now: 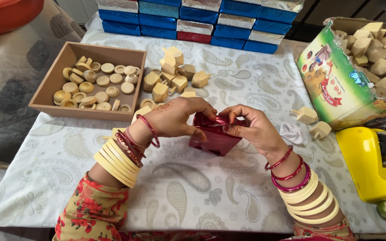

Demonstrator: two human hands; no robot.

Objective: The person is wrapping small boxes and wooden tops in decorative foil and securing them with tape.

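Tray: wooden tray (50,87) of round wooden caps, far left.
Left hand: left hand (175,118) pinches the shiny red wrapped box (215,136) at its top fold.
Right hand: right hand (251,129) pinches the opposite foil edge, box just above the cloth.
Risk: thin foil could tear if both pull.
Surface: paisley tablecloth (193,187), loose wooden blocks (173,73), blue boxes (202,20) stacked behind, yellow tape dispenser (367,163) right.

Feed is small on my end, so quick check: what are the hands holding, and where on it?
Both hands, left hand and right hand, hold a red foil-wrapped box, fingertips pinching the foil at its top edge.
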